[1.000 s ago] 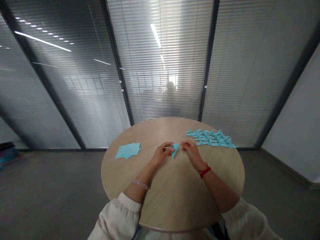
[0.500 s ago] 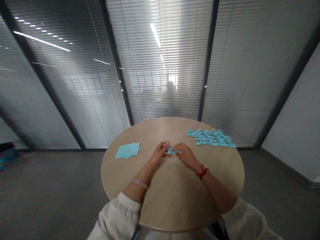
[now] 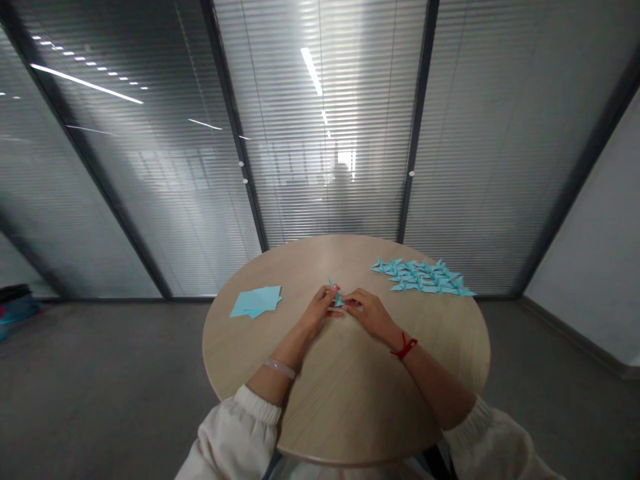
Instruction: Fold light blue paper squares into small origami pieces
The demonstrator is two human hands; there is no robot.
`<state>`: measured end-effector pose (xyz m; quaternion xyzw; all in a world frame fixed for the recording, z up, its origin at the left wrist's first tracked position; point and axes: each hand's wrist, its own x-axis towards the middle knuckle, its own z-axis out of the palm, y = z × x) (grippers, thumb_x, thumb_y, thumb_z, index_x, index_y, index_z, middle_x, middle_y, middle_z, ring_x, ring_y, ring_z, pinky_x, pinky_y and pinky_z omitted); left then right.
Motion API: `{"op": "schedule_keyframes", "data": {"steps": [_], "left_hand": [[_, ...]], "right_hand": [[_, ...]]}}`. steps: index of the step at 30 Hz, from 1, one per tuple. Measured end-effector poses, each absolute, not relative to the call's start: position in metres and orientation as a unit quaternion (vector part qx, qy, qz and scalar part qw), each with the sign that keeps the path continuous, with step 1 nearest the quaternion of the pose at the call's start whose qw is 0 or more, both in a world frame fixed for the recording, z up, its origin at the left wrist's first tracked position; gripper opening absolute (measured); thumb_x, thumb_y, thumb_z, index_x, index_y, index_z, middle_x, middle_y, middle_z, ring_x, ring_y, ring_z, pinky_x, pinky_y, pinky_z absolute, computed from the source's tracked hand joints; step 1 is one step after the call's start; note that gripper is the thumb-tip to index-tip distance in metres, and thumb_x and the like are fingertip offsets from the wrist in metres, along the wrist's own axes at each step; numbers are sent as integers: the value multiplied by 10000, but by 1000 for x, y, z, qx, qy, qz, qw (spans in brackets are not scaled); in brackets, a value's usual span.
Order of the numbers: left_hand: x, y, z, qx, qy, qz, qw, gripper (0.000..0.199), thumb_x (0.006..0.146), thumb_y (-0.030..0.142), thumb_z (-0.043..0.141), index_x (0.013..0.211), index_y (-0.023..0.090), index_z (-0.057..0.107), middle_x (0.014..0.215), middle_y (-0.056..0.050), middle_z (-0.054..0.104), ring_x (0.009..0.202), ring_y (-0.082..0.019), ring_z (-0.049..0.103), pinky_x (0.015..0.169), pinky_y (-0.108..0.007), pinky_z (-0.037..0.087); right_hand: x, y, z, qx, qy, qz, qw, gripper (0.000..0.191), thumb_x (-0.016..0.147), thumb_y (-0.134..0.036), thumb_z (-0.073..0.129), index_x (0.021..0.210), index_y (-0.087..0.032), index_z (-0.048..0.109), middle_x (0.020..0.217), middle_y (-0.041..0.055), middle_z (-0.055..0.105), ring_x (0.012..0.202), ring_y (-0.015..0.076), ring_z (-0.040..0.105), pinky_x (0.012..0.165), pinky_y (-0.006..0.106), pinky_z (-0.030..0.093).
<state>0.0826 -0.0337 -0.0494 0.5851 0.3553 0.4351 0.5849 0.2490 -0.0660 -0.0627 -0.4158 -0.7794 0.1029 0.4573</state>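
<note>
Over the middle of the round table, my left hand (image 3: 317, 311) pinches a small piece of folded light-blue paper (image 3: 339, 300) between thumb and fingers. One thin point of the paper sticks up past the thumb. My right hand (image 3: 371, 313) meets it from the right, with thumb and fingertips closed on its right side. Fingers cover much of the paper, so its full shape is hidden. At the right rear lie several folded blue paper cranes (image 3: 423, 276) in close rows. Flat blue paper sheets (image 3: 257, 301) rest to the left of my left hand.
The round wooden table (image 3: 345, 400) has its near edge close to my body. Behind it stands a glass partition with blinds (image 3: 330, 200) and dark frames. A dark and blue object (image 3: 19, 310) sits on the floor at far left.
My right hand's fingers have drawn together and moved slightly left onto the folded paper, and less of the paper shows. My left hand stays almost in place.
</note>
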Motion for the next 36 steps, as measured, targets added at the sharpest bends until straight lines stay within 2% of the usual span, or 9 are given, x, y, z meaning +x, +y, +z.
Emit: {"op": "schedule_keyframes", "data": {"steps": [11,19,24,27,31,36], "left_hand": [[82,-37,-47,570,350,420,613,503,805,586,569,1056,150,557,954,-109,635,783,-182,633,660,-325,544],[82,-38,-45,574,299,410,643,539,802,611,554,1053,136,599,1053,-144,652,802,-197,645,672,-328,548],[83,-36,-45,566,296,422,644,514,781,589,602,966,112,644,976,-133,677,817,-195,634,698,-304,532],[84,-37,-44,559,295,421,650,481,776,540,635,979,103,654,976,-137,681,832,-207,632,693,-311,521],[84,-37,-44,539,285,429,666,380,742,393,706,978,98,657,933,-129,697,752,-194,638,683,-308,507],[82,-34,-47,515,286,427,686,347,727,293,727,1007,99,663,973,-142,711,815,-217,663,783,-337,502]], "right_hand": [[252,-65,-58,-475,-714,134,496,119,820,-249,615,777,-178,701,774,48,682,703,159,602,678,270,444],[258,-56,-61,-476,-624,313,534,230,713,-389,690,708,-159,702,661,10,671,603,145,568,576,246,399],[260,-54,-63,-459,-591,352,563,297,707,-448,694,734,-153,721,690,20,676,630,152,572,604,256,418],[262,-53,-66,-445,-561,378,587,336,704,-482,695,762,-152,724,707,28,675,639,161,585,616,268,445],[263,-50,-69,-446,-520,403,608,358,683,-494,706,776,-149,717,737,40,672,659,175,602,614,280,481],[265,-49,-71,-492,-524,356,598,382,694,-516,669,788,-147,705,732,47,665,636,171,593,540,254,457]]}}
